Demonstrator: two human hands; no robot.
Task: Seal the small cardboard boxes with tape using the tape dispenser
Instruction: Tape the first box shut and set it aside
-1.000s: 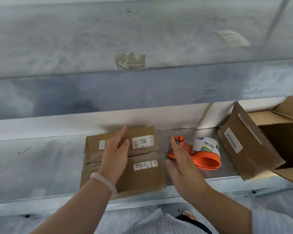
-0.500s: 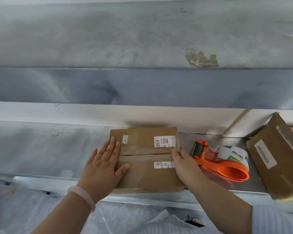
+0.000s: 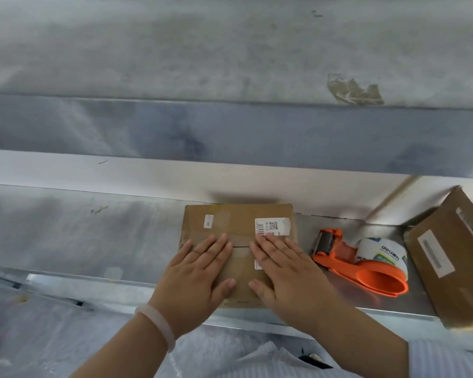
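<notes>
Both hands are flat and open, gripping nothing. The left hand (image 3: 200, 271), with a pale bracelet (image 3: 159, 327) on its wrist, lies palm-down on the left half of the small cardboard box (image 3: 230, 222) just below the middle of the frame; the right hand (image 3: 281, 271) lies the same way on the right half, fingers spread, its fingertips touching the lower edge of a white barcode label (image 3: 271, 227). Between the two hands the seam (image 3: 241, 246) where the flaps meet shows as a thin dark line. There looks to be glossy tape over the top, but I cannot tell whether it covers that seam.

The box sits on a metal ledge (image 3: 115, 279) with its near edge right at the ledge's lip. That is the first risk, I'd say: pressing down and towards the body could slide it off the front.

The tape dispenser (image 3: 363, 264), orange with a white roll, lies on its side just right of the box, in the lower right of the frame, touching neither hand. To fetch it, one hand must lift; the flaps may then spring apart, or the box may skew so the tape runs crooked.

Further right a bigger carton (image 3: 448, 257) leans close to the dispenser, and a hasty reach might knock it.
</notes>
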